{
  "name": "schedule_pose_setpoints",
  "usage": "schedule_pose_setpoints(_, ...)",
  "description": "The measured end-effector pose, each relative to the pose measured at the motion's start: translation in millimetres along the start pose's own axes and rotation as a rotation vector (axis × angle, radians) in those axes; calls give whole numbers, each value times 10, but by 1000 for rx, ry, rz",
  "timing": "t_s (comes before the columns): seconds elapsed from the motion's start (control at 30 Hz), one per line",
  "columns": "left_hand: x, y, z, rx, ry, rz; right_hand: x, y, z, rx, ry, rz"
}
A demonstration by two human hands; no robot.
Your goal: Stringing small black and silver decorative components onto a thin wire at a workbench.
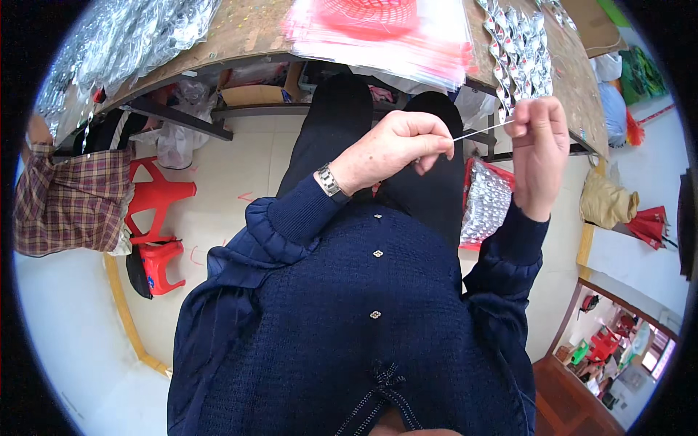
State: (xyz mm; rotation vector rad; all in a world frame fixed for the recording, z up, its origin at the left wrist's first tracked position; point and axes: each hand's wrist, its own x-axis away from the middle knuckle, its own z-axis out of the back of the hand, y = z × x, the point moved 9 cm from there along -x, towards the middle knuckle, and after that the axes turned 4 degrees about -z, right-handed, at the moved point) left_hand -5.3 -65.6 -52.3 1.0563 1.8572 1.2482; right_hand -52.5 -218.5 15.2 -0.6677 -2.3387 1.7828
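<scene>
My left hand [396,144], with a metal watch [331,182] on its wrist, is held above my lap. Its thumb and forefinger pinch one end of a thin pale strand [480,131], which could be string or wire. The strand runs straight and slightly upward to the fingertips of my right hand [539,138], which are closed on its other end. Just beyond the right hand, shiny twisted silver spiral strips [518,58] lie on the table and hang over its edge. My left fingers partly hide what lies inside that grip.
On the brown table [251,33] lie a stack of red-and-clear plastic bags [382,36] and a heap of silver strips in plastic [145,40]. A red-edged tray of silver pieces [486,200] is below at right. Another person's plaid sleeve [80,192] and red stools [156,200] are at left.
</scene>
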Motion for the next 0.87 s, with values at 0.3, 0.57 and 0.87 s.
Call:
schedule_pose_setpoints(0.3, -113, 77, -120, 118, -11, -25, 18, 26, -273, 65, -60, -53)
schedule_pose_setpoints(0.57, -155, 123, -113, 133, 60, 13, 65, 70, -428, 171, -99, -83)
schedule_pose_setpoints(0.87, -90, 93, -65, 67, 97, 60, 50, -36, -323, 230, -74, 10)
